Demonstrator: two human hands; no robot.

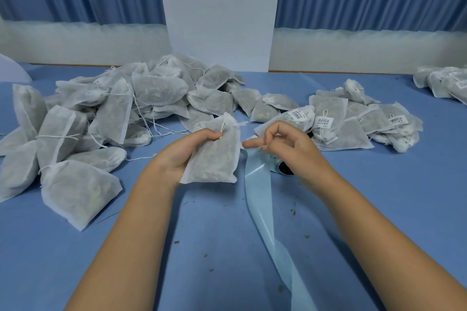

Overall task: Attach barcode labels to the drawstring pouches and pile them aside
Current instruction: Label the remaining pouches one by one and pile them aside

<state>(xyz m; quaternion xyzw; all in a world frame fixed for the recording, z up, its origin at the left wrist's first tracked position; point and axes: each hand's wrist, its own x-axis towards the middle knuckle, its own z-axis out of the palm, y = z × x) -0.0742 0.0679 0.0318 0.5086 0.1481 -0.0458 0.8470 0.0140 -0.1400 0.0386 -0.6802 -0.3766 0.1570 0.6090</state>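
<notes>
Blue cloth covers the desk (379, 197); near its middle my left hand (183, 153) clamps a pouch (214, 159), thumb by the drawstring neck. My worry is the label (249, 138): it may curl onto a fingertip or land creased, since the filled fabric is lumpy. It shows white at the end of the liner strip (257, 184), just right of the pouch, under the curled fingers of my right hand (284, 145); whether they pinch it I cannot tell. Labelled pouches (353, 121) lie toward the right edge.

White translucent pouches (113, 113), pale-blue backing strip (257, 179), blue tablecloth (379, 197).
</notes>
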